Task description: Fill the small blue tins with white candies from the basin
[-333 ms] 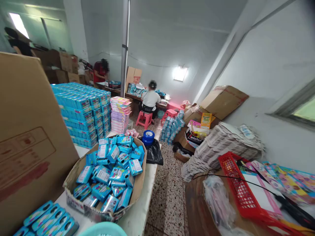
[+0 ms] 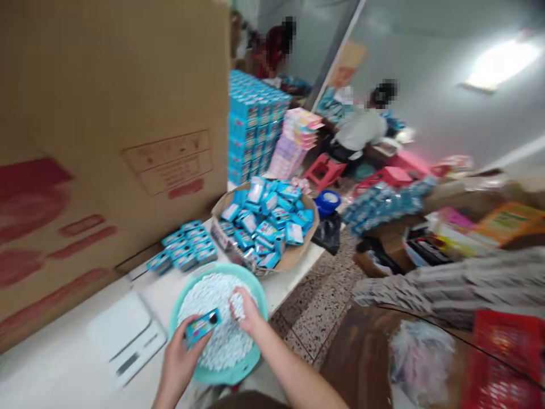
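Observation:
My left hand (image 2: pixel 181 355) is closed around a small blue box (image 2: pixel 201 328) with a dark round spot near one end, tilted above a teal basin (image 2: pixel 240 372). White pellets (image 2: pixel 221 352) fill much of the basin. Over its right side, my right hand (image 2: pixel 248 313) is cupped, with a small heap of white pellets in its fingers. Behind the basin stands a low cardboard tray (image 2: pixel 238 257) piled with loose blue boxes (image 2: pixel 268 230). Several similar boxes (image 2: pixel 187 247) stand in rows left of that tray.
A white scale (image 2: pixel 131 341) lies left of the basin on the white table (image 2: pixel 51 380). A large cardboard carton (image 2: pixel 170 85) stands behind it. To the right are a red basket (image 2: pixel 502 363) and stacked grey sheets (image 2: pixel 447 278). Two people sit or stand farther back.
The view has swung left and down. Both my hands, the scale and the pellets in the basin now show; before, only the basin's rim was visible at the bottom edge.

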`<state>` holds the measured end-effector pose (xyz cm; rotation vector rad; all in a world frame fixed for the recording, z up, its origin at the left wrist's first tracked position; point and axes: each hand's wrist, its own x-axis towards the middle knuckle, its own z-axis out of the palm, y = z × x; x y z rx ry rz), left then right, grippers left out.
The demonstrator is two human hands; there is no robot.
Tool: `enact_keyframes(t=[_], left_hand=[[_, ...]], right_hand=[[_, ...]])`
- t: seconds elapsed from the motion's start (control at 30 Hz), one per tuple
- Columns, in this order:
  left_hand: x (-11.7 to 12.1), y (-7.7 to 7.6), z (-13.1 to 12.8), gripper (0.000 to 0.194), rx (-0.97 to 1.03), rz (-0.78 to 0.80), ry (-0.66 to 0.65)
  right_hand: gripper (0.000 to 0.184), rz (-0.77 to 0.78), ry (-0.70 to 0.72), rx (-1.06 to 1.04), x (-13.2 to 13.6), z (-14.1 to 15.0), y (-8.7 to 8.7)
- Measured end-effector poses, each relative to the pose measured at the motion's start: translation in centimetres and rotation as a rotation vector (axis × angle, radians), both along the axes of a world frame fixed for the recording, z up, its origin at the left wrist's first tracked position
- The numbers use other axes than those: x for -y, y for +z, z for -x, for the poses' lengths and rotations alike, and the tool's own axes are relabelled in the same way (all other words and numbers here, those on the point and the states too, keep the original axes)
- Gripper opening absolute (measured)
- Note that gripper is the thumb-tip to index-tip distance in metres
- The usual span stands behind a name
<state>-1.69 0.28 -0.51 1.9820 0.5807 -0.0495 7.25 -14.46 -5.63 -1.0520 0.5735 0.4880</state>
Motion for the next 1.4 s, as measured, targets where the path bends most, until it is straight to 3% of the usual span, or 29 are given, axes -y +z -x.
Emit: enact_keyframes(t=[0.13, 0.27, 0.47, 0.63, 0.83, 1.03, 1.4], left_hand=[[0.1, -1.0, 1.4, 0.038, 0.053, 0.012, -0.037], [0.8, -1.1, 2.6, 0.035, 0.096, -0.013, -0.084], [1.4, -0.1, 3.1, 0.034, 0.159, -0.050, -0.168], [1.3, 0.2, 3.0, 0.036, 0.196, -0.013, -0.192], [2.0, -0.4, 2.6, 0.039, 0.169, 0.172, -0.063], [2.5, 0.0, 2.1, 0.037, 0.253, 0.070, -0.125], [2.9, -0.3, 1.8, 0.038, 0.215, 0.138, -0.080]], right_hand=[[0.023, -0.193, 0.012, -0.097, 0.1, 1.5, 1.4], [0.015, -0.346, -0.146, -0.079, -0.3, 2.5, 4.0], [0.022, -0.313, -0.253, 0.014, -1.5, 3.7, 6.4], [0.026, -0.275, -0.275, 0.082, -1.8, 4.6, 6.7], [0.027, -0.233, -0.248, 0.137, -1.8, 4.3, 6.9], [0.023, -0.145, -0.204, 0.158, -1.5, 3.8, 6.6], [0.023, -0.108, -0.184, 0.252, -1.5, 4.0, 6.6]])
